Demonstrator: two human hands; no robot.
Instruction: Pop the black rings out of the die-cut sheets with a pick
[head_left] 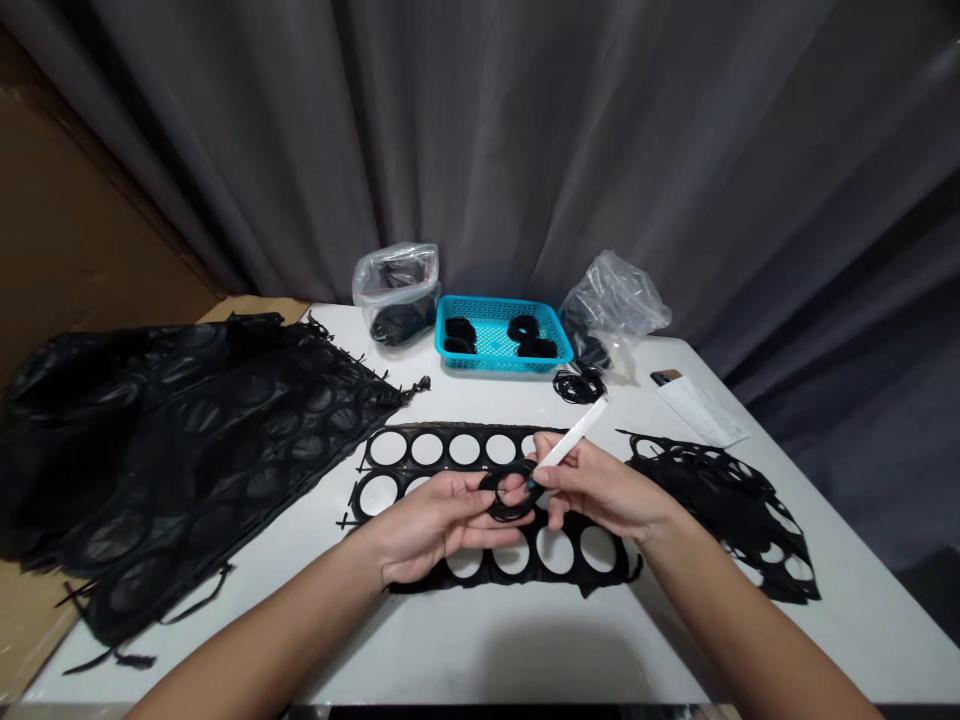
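Observation:
Near the middle of the table, my left hand (435, 520) is closed on black rubber rings (514, 514), its thumb on top and fingers beneath. They look like a small bundle, though I cannot count them. My right hand (592, 488) grips a slim white tool (571, 440) that slants up and to the right. The tool's lower end meets the rings' right side; its tip is hidden by the fingers. Under both hands lies a black rubber sheet (611, 520) with rows of round holes, partly covered by the hands.
Large black sheets (187, 430) are heaped at left. A blue basket (499, 362) holds ring bundles, between a clear bag (397, 290) and another plastic bag (619, 300). Loose rings (579, 385) lie nearby. Holed scraps (724, 500) and a white packet (701, 408) lie right.

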